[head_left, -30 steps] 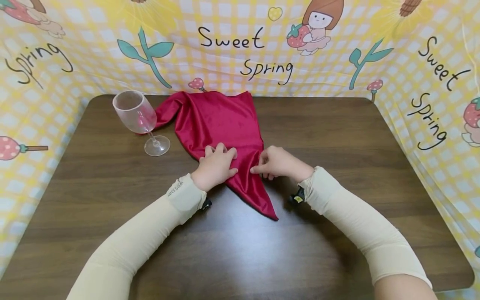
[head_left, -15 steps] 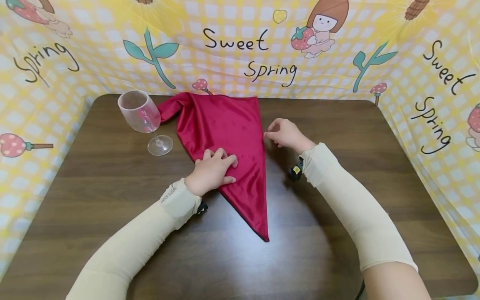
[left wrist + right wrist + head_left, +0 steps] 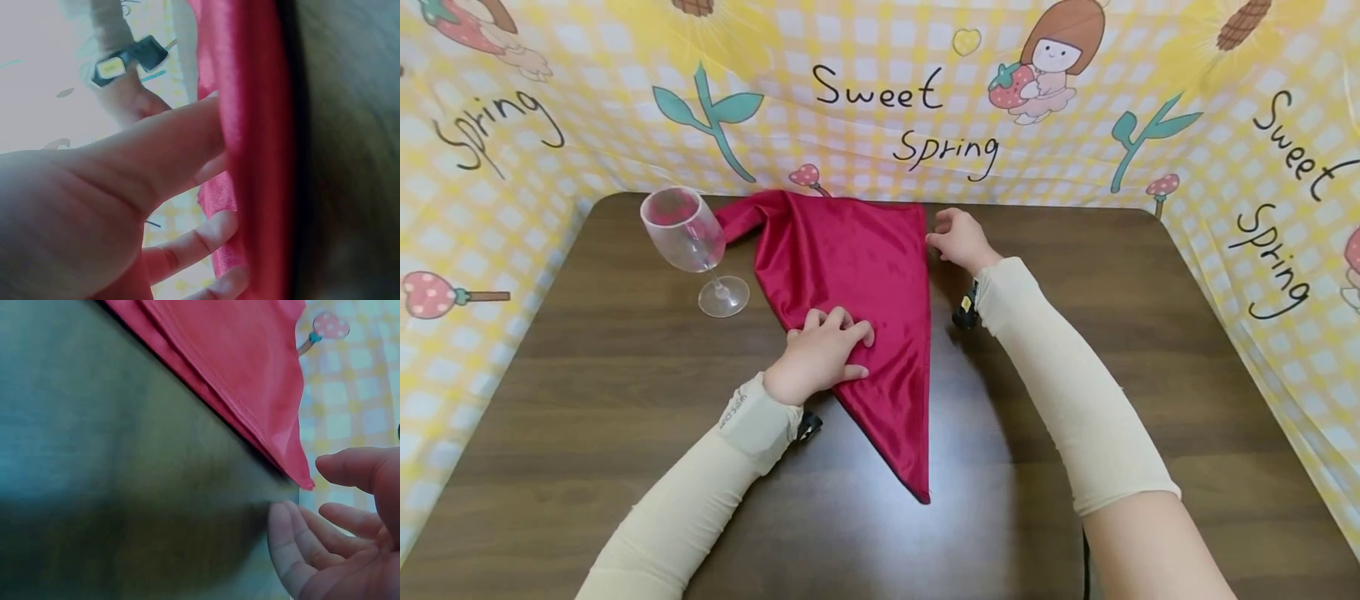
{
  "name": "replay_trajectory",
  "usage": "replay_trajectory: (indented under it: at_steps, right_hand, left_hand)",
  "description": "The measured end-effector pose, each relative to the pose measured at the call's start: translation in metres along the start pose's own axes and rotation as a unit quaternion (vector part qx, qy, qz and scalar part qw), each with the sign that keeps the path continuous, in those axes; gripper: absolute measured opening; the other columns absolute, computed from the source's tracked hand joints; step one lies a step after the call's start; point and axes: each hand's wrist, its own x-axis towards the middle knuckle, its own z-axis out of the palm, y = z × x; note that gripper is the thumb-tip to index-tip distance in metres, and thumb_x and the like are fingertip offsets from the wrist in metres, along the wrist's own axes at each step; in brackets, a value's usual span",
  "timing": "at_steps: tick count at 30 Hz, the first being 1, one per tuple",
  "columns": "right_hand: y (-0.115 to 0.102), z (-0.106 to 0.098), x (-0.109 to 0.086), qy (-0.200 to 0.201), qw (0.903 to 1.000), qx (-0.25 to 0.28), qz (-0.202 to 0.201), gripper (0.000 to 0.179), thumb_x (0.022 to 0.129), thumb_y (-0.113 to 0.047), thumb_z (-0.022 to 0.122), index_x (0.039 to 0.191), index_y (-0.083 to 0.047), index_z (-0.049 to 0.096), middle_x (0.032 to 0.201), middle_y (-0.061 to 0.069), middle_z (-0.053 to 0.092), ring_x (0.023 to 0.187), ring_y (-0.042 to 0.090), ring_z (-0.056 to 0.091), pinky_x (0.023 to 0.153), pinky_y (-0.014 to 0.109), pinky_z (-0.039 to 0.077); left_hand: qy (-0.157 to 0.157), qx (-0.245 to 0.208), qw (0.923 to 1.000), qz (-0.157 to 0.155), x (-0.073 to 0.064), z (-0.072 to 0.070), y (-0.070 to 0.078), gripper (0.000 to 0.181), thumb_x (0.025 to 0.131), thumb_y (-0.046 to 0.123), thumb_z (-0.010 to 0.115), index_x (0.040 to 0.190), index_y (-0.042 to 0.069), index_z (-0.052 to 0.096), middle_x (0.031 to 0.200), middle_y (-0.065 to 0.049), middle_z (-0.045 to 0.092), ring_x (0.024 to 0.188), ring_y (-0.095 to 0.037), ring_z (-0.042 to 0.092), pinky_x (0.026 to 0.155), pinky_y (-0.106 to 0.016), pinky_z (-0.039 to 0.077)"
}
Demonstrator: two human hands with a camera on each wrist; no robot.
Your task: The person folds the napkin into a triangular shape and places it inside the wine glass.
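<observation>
A glossy dark-red cloth (image 3: 880, 258) lies folded on the table, its long point toward the front. My left hand (image 3: 820, 354) rests on the cloth's left-middle part with spread, slightly bent fingers; in the left wrist view the fingertips (image 3: 222, 225) touch the fabric. Beside the cloth's back right corner is my right hand (image 3: 962, 242). The right wrist view shows its thumb and fingers apart near the corner of the cloth (image 3: 250, 381), pinching nothing. To the left stands an upright clear wine glass (image 3: 696, 237), close to the cloth's twisted back-left end.
The brown wooden table (image 3: 587, 375) has rounded back corners. A yellow checked fabric backdrop (image 3: 850, 125) with printed figures and lettering surrounds it at the back and sides. Small dark cameras (image 3: 966, 307) are strapped beneath both wrists.
My right hand has released the cloth's right edge and moved back along it to the far corner. That edge now lies straighter, its front point lower. The left hand stays on the cloth.
</observation>
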Motion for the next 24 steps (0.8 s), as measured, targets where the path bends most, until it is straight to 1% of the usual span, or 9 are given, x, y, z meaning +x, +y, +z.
replay_trajectory:
  at_steps: [6,8,12,13,16,19,20,22,24]
  right_hand:
    - [-0.003,0.001,0.015,0.014,0.9974,-0.070,0.002,0.053,0.091,-0.015,0.058,0.138,-0.001,0.037,0.124,0.019,0.055,0.105,0.030,0.056,0.084,0.037,0.048]
    - [-0.004,0.001,0.021,0.013,0.9963,-0.084,0.010,0.053,0.092,-0.015,0.057,0.139,-0.002,0.036,0.127,0.018,0.054,0.106,0.030,0.056,0.085,0.036,0.048]
    - [-0.003,0.002,0.041,-0.005,0.9976,-0.058,0.039,0.057,0.092,-0.013,0.056,0.143,-0.003,0.032,0.128,0.017,0.054,0.099,0.028,0.061,0.075,0.035,0.053]
    - [0.000,0.003,0.048,-0.008,0.9984,-0.040,0.039,0.058,0.091,-0.013,0.057,0.143,-0.004,0.033,0.125,0.016,0.055,0.093,0.026,0.063,0.069,0.033,0.055]
    - [-0.002,0.003,0.061,-0.023,0.9978,-0.042,0.047,0.058,0.090,-0.007,0.056,0.143,-0.002,0.033,0.123,0.017,0.056,0.095,0.023,0.061,0.064,0.032,0.055]
    - [-0.010,0.002,0.061,-0.033,0.9958,-0.076,0.039,0.055,0.088,-0.002,0.051,0.141,-0.001,0.036,0.121,0.017,0.056,0.090,0.022,0.060,0.061,0.030,0.055]
    - [-0.015,0.002,0.058,-0.038,0.9935,-0.100,0.038,0.054,0.087,0.000,0.049,0.140,0.000,0.037,0.122,0.018,0.055,0.089,0.023,0.059,0.063,0.031,0.054]
    - [-0.019,0.001,0.053,-0.039,0.9915,-0.121,0.028,0.052,0.088,-0.001,0.048,0.139,0.001,0.040,0.123,0.019,0.055,0.081,0.021,0.058,0.062,0.028,0.052]
    - [-0.022,0.002,0.049,-0.032,0.9901,-0.136,0.014,0.047,0.089,-0.002,0.049,0.136,0.001,0.045,0.125,0.018,0.055,0.085,0.022,0.057,0.070,0.028,0.050]
  left_hand:
    - [-0.003,-0.002,1.0000,0.006,-0.004,0.002,-0.003,0.034,0.080,0.038,0.073,0.106,0.027,0.056,0.112,-0.006,0.045,0.112,-0.038,0.035,0.077,-0.055,0.039]
    - [-0.006,-0.001,0.9999,0.009,-0.004,0.002,-0.004,0.034,0.080,0.038,0.074,0.106,0.027,0.056,0.112,-0.005,0.044,0.112,-0.037,0.035,0.077,-0.055,0.039]
    - [-0.013,-0.002,0.9999,0.007,-0.006,0.001,-0.006,0.034,0.080,0.039,0.073,0.107,0.028,0.056,0.113,-0.004,0.044,0.111,-0.035,0.034,0.078,-0.054,0.038]
    - [-0.012,-0.004,0.9999,0.007,-0.006,0.001,-0.007,0.034,0.080,0.038,0.074,0.106,0.028,0.056,0.113,-0.004,0.044,0.111,-0.035,0.035,0.078,-0.054,0.038]
    - [-0.009,-0.004,0.9999,0.007,-0.006,0.000,-0.008,0.034,0.080,0.038,0.074,0.106,0.028,0.056,0.112,-0.004,0.044,0.111,-0.034,0.035,0.078,-0.054,0.038]
    - [-0.005,-0.003,0.9999,0.010,-0.007,0.000,-0.009,0.034,0.080,0.038,0.073,0.107,0.028,0.056,0.112,-0.004,0.044,0.111,-0.034,0.035,0.077,-0.053,0.038]
    - [-0.005,-0.002,0.9999,0.011,-0.007,0.001,-0.009,0.034,0.080,0.039,0.073,0.107,0.028,0.055,0.112,-0.004,0.044,0.110,-0.033,0.035,0.077,-0.053,0.038]
    - [-0.004,0.001,0.9999,0.012,-0.006,0.001,-0.009,0.034,0.080,0.039,0.073,0.108,0.029,0.055,0.113,-0.004,0.044,0.111,-0.033,0.035,0.077,-0.052,0.038]
    - [-0.006,0.005,0.9999,0.013,-0.006,0.001,-0.009,0.034,0.081,0.039,0.072,0.109,0.029,0.055,0.114,-0.004,0.043,0.111,-0.033,0.035,0.078,-0.052,0.038]
